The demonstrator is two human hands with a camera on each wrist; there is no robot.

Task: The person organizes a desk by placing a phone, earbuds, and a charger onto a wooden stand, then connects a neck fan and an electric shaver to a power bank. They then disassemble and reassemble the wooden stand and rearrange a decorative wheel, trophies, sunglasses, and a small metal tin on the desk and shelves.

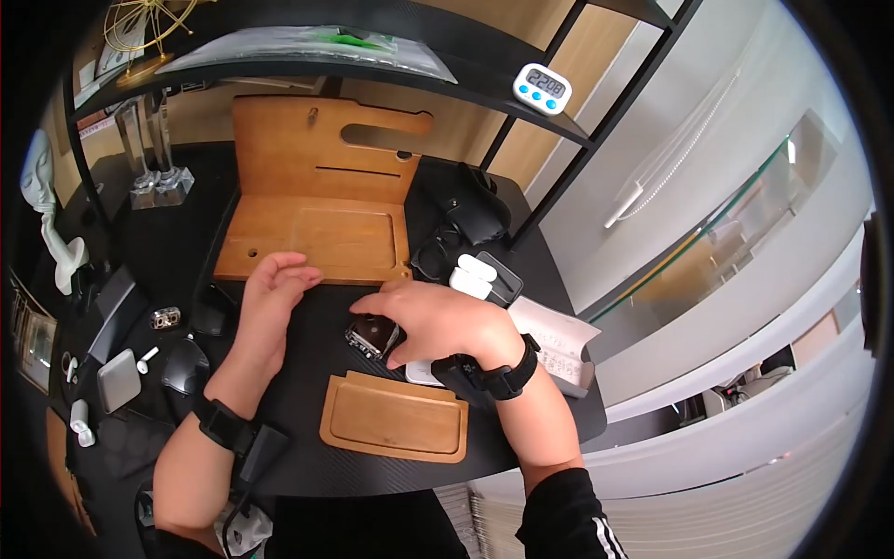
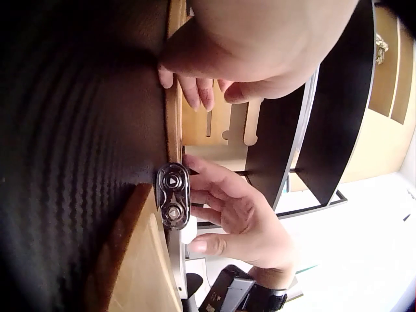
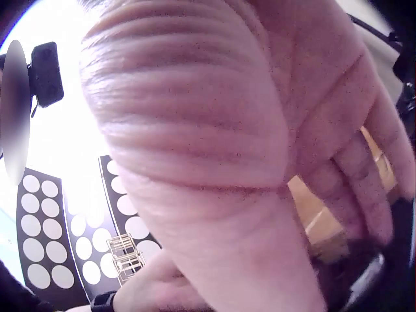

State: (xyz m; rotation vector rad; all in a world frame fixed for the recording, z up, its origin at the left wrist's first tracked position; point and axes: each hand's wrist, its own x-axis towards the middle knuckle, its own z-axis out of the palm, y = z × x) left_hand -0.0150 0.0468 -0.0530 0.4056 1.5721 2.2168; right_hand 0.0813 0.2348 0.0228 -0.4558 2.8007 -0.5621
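Note:
My right hand [image 1: 447, 321] arches over a small dark block [image 1: 374, 335] with a shiny side, its thumb and forefinger spread around it. In the left wrist view this block [image 2: 173, 195] shows two round, ringed faces on its end, and the right hand [image 2: 237, 208] has loosely bent fingers behind it. My left hand [image 1: 275, 289] hovers at the front edge of a wooden desk organizer [image 1: 317, 270], fingers slightly bent and nothing in them. A shallow wooden tray [image 1: 396, 416] lies nearer me on the black table.
White earbud case [image 1: 472, 277], sunglasses [image 1: 436, 253] and an opened paper box [image 1: 559, 345] sit on the right. On the left are a silver case [image 1: 118, 380], a computer mouse [image 1: 186, 363] and another small two-ringed block [image 1: 166, 319]. A shelf [image 1: 307, 70] with a timer [image 1: 542, 89] stands behind.

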